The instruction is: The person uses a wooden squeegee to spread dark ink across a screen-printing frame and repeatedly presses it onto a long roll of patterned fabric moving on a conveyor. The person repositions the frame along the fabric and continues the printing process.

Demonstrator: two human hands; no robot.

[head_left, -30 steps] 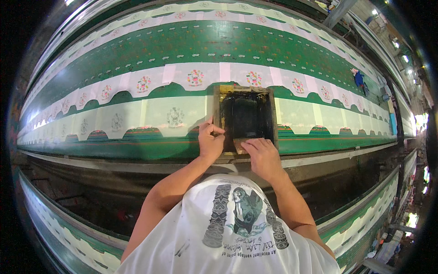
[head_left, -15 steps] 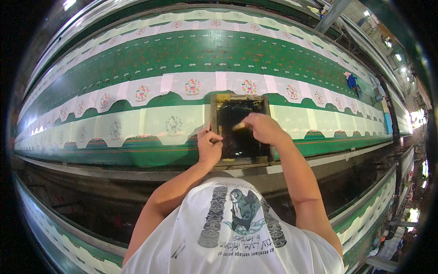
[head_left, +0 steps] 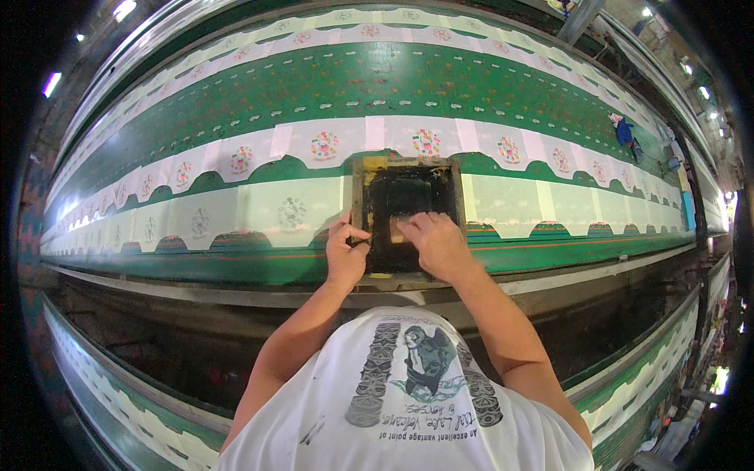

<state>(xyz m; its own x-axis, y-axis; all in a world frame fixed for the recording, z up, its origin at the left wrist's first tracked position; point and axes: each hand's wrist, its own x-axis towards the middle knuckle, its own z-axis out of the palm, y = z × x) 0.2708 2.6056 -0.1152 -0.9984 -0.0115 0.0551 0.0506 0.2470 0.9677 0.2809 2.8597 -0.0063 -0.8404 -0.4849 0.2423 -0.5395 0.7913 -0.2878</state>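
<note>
At the green printing table (head_left: 251, 268), pinched squeegee (head_left: 399, 229) in right hand (head_left: 441, 246) inside wooden screen frame (head_left: 358, 190), slightly nearer than half a second earlier; judged mid-stroke. Kept left hand (head_left: 345, 251) half-curled at frame's left side; could not confirm grip.

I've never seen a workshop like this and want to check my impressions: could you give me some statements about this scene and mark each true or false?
1. The left hand is at the left side of the wooden frame. True.
2. The right hand is outside the frame, holding nothing. False: it holds a small brownish tool inside the frame.
3. The pale piece just left of the frame is blank. False: it bears a dark print.
4. The pale piece just right of the frame bears no dark print. True.
5. The person wears gloves. False: both hands are bare.
</note>
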